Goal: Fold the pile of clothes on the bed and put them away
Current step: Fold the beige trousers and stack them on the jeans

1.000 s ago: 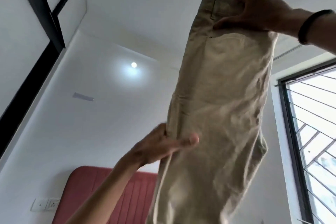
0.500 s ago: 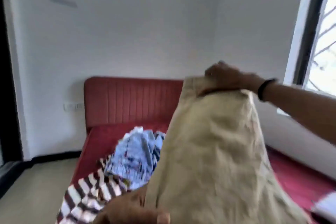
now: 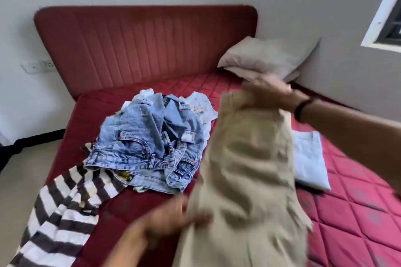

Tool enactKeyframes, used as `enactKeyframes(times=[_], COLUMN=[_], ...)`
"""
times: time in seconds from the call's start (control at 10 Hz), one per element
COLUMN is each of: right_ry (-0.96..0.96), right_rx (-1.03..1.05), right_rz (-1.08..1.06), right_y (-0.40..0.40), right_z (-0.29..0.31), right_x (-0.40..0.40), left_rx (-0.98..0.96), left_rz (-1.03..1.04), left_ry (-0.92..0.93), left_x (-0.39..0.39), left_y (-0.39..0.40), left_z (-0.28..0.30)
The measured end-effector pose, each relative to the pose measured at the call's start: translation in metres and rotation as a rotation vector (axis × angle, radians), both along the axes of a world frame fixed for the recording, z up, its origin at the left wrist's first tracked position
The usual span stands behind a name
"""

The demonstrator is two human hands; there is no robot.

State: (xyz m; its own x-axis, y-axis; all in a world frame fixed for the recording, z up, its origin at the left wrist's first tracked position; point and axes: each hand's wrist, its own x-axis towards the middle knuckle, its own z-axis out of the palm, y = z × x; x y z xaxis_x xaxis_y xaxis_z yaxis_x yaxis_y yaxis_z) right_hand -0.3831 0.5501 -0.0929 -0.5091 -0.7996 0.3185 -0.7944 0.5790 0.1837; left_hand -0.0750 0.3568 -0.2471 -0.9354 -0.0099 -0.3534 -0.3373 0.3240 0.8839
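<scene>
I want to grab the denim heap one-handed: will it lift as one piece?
Probably not. The denim pile lies crumpled in several loose garments, so some would likely slide off. It looks thick, so fairly heavy and floppy. The striped garment tucked under its edge may drag along.

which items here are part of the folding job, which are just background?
Job:
khaki trousers, held by right hand at the top and left hand at the side
denim pile
striped garment
folded pale blue item

Background:
pillow
headboard
red mattress
window
wall socket
</scene>
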Motion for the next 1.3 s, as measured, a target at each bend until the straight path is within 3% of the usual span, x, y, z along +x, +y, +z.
enactKeyframes(times=[0.1,0.2,0.3,0.4,0.5,0.6,0.7,0.8,0.9,1.0,1.1,1.2,1.3], right_ry=[-0.071,-0.351,-0.621,-1.312,-1.518,-2.132,-2.401,-2.212,-2.012,-1.984,-1.951,-2.169,-1.789], right_rx=[-0.359,-0.789,-0.929,-0.980,-1.080,-1.002,-1.143,-1.217,-1.197,-1.188,-1.219,-1.086,-0.758], right_rz=[-0.201,-0.291,-0.333,-0.537,-0.699,-0.663,-0.585,-0.447,-0.191,-0.010,0.137,-0.057,-0.265], right_y=[-0.024,-0.031,0.004,0.047,0.054,0.034,0.025,0.025,0.021,0.021,0.026,0.028,0.027], right_z=[0.013,-0.034,-0.141,-0.240,-0.273,-0.247,-0.225,-0.210,-0.180,-0.126,-0.096,-0.128,-0.207], right_x=[-0.027,-0.002,0.083,0.212,0.310,0.376,0.418,0.433,0.444,0.461,0.496,0.546,0.589], left_rx=[0.257,0.309,0.225,0.346,0.178,0.213,0.388,0.429,0.265,0.301,0.344,0.210,0.049], left_rz=[0.235,0.286,0.265,0.292,0.296,0.345,0.375,0.488,0.263,0.249,0.217,0.081,-0.018], left_ry=[0.003,-0.115,-0.184,-0.123,-0.052,-0.103,-0.192,-0.213,-0.042,0.117,0.125,-0.160,-0.477], left_x=[-0.090,-0.138,-0.143,-0.112,-0.047,0.028,0.115,0.191,0.234,0.255,0.285,0.345,0.397], left_y=[-0.017,-0.038,-0.054,-0.067,-0.056,-0.044,-0.013,0.005,0.018,0.021,0.013,-0.011,-0.018], left_z=[0.000,-0.037,-0.075,-0.092,-0.077,-0.075,-0.056,-0.047,-0.009,0.049,0.085,0.082,0.062])
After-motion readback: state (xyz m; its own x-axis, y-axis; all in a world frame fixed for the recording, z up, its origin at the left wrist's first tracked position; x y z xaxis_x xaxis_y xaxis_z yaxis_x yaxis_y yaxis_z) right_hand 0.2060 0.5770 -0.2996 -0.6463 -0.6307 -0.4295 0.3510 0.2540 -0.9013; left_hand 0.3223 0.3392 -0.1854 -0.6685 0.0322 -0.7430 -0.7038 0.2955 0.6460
